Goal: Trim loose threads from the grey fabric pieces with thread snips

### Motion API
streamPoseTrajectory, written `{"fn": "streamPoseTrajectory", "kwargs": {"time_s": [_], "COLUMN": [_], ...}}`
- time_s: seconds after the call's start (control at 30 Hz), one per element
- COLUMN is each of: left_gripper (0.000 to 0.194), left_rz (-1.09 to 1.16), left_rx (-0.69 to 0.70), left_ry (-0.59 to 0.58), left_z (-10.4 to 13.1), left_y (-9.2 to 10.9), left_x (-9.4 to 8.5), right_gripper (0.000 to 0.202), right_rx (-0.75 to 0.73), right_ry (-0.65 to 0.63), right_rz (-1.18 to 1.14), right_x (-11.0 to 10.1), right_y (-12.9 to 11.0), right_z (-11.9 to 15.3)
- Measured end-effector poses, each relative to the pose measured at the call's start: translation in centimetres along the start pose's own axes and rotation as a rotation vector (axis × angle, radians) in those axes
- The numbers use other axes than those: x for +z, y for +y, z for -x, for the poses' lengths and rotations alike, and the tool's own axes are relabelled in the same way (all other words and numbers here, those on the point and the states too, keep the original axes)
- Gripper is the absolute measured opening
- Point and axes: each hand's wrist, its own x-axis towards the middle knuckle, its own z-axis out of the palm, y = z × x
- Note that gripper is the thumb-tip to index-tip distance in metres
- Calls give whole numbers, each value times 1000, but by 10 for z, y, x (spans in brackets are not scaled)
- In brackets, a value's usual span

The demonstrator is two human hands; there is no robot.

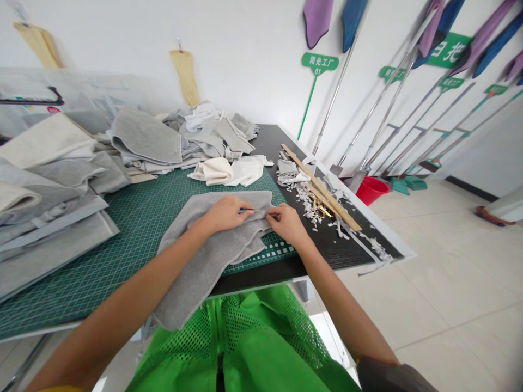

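A grey cloth (204,250) lies over the near edge of the green cutting mat (139,218) and hangs down in front of the table. My left hand (229,212) rests on its upper part, fingers closed on a thin tool (246,210) with a blue end. The tool's slim tip points right, toward my other hand. My right hand (283,220) pinches the right edge of the grey cloth, close to that tip. Small details between the fingertips are hidden.
Piled grey and white cloths (147,136) cover the left and back. A wooden ruler (327,190), gold-handled scissors (321,208) and white scraps (306,202) lie at the right. A red bucket (372,189) stands on the floor beyond, near mops leaning on the wall.
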Motion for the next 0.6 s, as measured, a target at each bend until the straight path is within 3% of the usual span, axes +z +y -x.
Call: {"fn": "streamPoseTrajectory", "kwargs": {"time_s": [0.2,0.4,0.5,0.6], "left_gripper": [30,35,37,33], "left_rz": [-146,-135,-58,175], "left_rx": [-22,-50,-63,-121], "left_ry": [-16,-52,-36,12], "left_z": [6,7,7,9], "left_y": [4,3,9,15], "left_x": [-5,-7,-8,-3], "right_gripper": [19,23,31,24], "right_rx": [-40,-53,-86,-112], "right_ry": [-41,-60,-58,-96], "right_rz": [54,127,97,67], "right_x": [-4,-7,-8,-5], "right_y": [-9,-14,-18,-21], "right_z": [7,12,12,11]}}
